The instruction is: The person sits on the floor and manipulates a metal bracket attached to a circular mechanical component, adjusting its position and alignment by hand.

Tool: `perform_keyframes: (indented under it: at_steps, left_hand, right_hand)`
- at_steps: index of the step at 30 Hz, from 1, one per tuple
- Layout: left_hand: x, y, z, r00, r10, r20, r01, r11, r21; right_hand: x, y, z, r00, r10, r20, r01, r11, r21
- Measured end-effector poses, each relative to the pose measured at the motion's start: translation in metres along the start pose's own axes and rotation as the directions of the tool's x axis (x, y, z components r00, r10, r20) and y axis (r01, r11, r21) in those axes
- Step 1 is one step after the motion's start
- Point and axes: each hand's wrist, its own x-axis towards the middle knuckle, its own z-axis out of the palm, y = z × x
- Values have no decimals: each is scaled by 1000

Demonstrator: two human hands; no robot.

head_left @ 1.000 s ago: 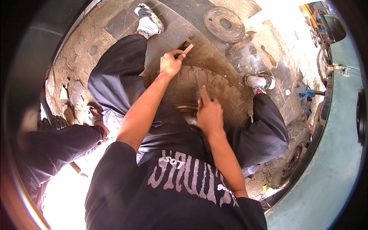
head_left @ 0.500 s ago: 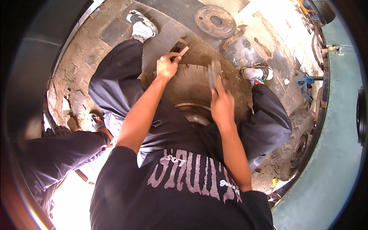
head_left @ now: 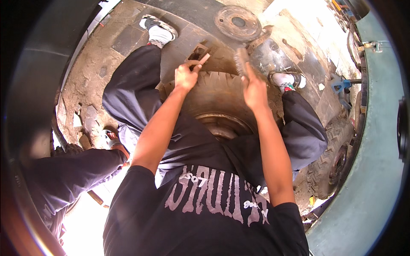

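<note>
My left hand (head_left: 186, 77) is closed around a small part, and a short pinkish-tan strip (head_left: 205, 59) sticks out past the fingers; the rest is hidden. Close by it, on the dark floor, lies a rusty bracket-like metal piece (head_left: 199, 48). A wire brush (head_left: 241, 61), slightly blurred, stands out from my right hand (head_left: 256, 91), which grips its handle. Between my legs a worn, dusty tire (head_left: 213, 96) stands below both hands, with its rusty rim (head_left: 226, 123) toward me. The brush is apart from the strip.
A round rusty wheel disc (head_left: 237, 23) lies on the floor ahead. Rusty metal pieces (head_left: 292, 49) are scattered to its right. A blue tool (head_left: 341, 85) and another tire (head_left: 329, 158) stand beside the green vehicle panel (head_left: 376, 179). Another person's leg (head_left: 81, 173) is at left.
My right hand has swung slightly to the right and away from me with the wire brush. My left hand keeps its hold on the strip in nearly the same place.
</note>
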Motion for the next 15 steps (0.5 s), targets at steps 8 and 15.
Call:
perform_keyframes:
  at_steps: [8,15]
  left_hand:
    - [7,2,2,1000,-28,2,29,999,-35]
    - [0,-2,-3,999,-28,-20,28,1000,-11]
  right_hand:
    - [-119,44,-51,773,-363,521,531,820,-215]
    - [-79,124,-40,567,-594,571,795,576,-190]
